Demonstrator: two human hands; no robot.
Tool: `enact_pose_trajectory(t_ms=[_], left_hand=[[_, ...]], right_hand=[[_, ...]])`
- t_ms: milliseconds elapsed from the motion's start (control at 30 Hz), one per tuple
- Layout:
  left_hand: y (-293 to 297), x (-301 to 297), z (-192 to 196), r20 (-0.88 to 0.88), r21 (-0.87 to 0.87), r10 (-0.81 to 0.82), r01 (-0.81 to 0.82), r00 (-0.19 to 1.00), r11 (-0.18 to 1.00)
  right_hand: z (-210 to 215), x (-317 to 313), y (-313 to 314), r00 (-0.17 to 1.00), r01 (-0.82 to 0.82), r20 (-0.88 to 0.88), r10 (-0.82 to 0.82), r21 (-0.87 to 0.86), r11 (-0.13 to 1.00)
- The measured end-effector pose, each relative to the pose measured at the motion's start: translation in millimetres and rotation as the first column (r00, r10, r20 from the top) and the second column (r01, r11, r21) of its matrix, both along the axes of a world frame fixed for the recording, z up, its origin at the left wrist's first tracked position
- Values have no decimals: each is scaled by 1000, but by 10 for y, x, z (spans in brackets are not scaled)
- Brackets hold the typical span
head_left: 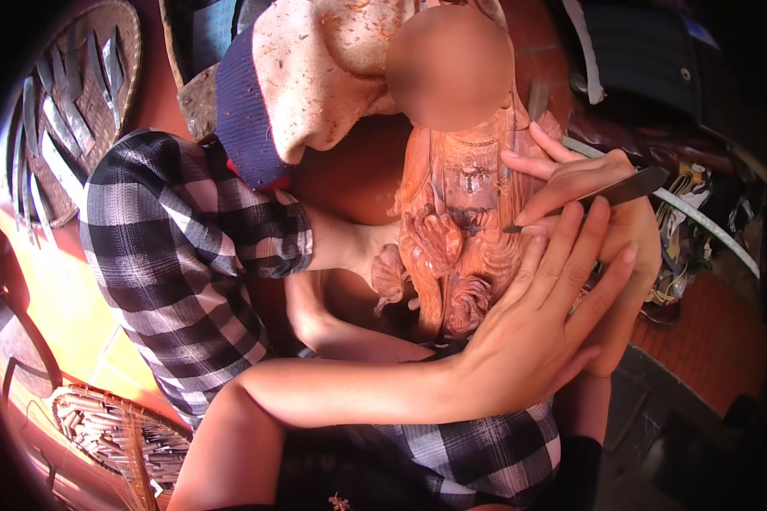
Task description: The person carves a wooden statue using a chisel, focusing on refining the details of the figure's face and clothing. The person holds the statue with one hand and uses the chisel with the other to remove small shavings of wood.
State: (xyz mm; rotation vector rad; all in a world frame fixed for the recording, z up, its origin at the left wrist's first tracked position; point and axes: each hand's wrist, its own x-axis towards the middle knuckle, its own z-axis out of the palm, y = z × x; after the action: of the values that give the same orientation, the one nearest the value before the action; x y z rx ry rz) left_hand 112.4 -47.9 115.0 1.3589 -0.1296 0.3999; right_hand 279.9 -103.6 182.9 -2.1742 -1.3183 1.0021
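Observation:
A reddish-brown wooden carving point(473, 192) of a robed figure, with a carved hand and swirling folds, stands upright in my lap. A blurred disc hides its top. My right hand point(584, 183) is closed round a slim dark carving tool point(626, 187). The tool's thin tip touches the carving's front, right of its middle. From the lower left, my left hand point(528, 328) reaches over the carving's lower right side with fingers stretched and spread. Its fingertips lie beside the tool and overlap my right hand; whether they press on it I cannot tell.
Cream cloth point(324, 60) with a navy band, flecked with shavings, lies behind. Black-and-white plaid cloth point(170, 255) covers bent legs. A woven tray point(128, 64) of metal blades sits far left. A basket point(81, 392) of short rods stands near left; a pale curved strip point(707, 221) lies right.

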Motion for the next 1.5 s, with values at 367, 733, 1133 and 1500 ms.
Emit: enact_pose_trajectory(t_ms=[367,733,1133,1500], left_hand=[[8,178,-58,-2,37,107,-106,994,994],[103,107,-32,-18,94,21,-20,1000,995],[87,98,-78,1,58,-10,10,1000,998],[117,215,-118,42,56,77,-79,996,995]], right_hand=[[14,-54,91,960,263,-83,-267,-58,963],[-66,-35,85,1000,29,-8,-28,111,993],[-100,-38,-77,981,175,-115,-159,149,973],[-90,-226,43,983,174,30,-179,122,977]])
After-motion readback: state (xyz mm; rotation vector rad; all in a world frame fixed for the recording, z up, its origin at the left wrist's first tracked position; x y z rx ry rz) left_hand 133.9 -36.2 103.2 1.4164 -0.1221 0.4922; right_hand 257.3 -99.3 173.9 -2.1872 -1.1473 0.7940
